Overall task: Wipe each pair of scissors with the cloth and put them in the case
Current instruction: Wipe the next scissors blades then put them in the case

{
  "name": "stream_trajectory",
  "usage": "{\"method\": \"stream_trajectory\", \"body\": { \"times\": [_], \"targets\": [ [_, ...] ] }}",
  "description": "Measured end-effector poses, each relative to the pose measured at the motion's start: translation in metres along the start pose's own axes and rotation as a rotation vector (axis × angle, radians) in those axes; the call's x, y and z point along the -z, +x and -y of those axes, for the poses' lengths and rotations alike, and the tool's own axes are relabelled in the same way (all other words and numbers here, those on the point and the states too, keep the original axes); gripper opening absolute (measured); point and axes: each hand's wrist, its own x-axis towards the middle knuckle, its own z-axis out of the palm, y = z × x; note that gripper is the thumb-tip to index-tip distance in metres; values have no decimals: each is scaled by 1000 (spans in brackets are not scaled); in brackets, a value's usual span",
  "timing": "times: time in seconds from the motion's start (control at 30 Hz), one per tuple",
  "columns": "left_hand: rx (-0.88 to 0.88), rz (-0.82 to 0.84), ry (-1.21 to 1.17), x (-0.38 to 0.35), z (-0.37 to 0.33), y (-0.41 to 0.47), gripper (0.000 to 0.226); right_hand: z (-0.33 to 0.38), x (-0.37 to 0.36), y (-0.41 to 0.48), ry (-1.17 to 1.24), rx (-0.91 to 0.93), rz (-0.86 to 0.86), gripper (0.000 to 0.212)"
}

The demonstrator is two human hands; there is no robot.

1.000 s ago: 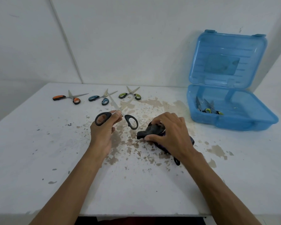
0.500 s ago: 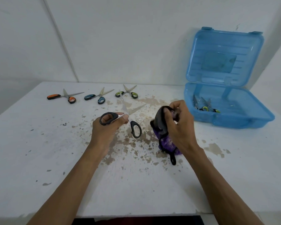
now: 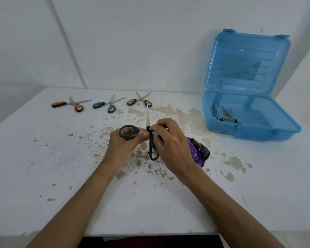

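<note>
Over the table [image 3: 43,158], left hand [image 3: 123,149] grips black scissors [image 3: 147,117], blade pointing away; right hand [image 3: 170,145] pinches cloth [image 3: 198,153].

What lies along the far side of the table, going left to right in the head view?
orange-handled scissors → blue-handled scissors → green-handled scissors → open blue case, with scissors already inside it
</note>
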Motion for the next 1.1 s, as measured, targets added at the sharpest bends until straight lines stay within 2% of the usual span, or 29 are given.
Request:
{"method": "stream_trajectory", "body": {
  "times": [0.17,0.23,0.33,0.47,0.57,0.67,0.77,0.87,1.03,1.1],
  "targets": [
    [-5,-27,-39,4,-1,2,8,3,5,-5,-79,44,33,31],
    [-27,-30,-13,7,1,4,11,3,3,-6,-91,41,11,27],
    [-75,-12,9,9,2,5,12,3,2,-5,-70,-1,-22,23],
    [-119,14,21,10,2,6,9,7,4,-6,-24,-74,16,28],
    [-79,-9,4,9,4,6,12,4,3,-5,-10,-103,28,22],
    [-38,-44,-96,11,4,7,10,0,3,-6,-101,-91,56,23],
    [-27,-72,-179,14,1,8,14,-4,7,-4,-83,-102,-12,23],
    [-35,-17,-166,10,-1,6,13,-3,7,-2,-93,-53,-88,26],
    [24,-22,-219,8,2,7,15,-1,-2,-4,-190,48,-31,29],
    [64,-32,-250,8,3,8,11,-10,1,-1,-246,29,-52,28]
  ]
}}
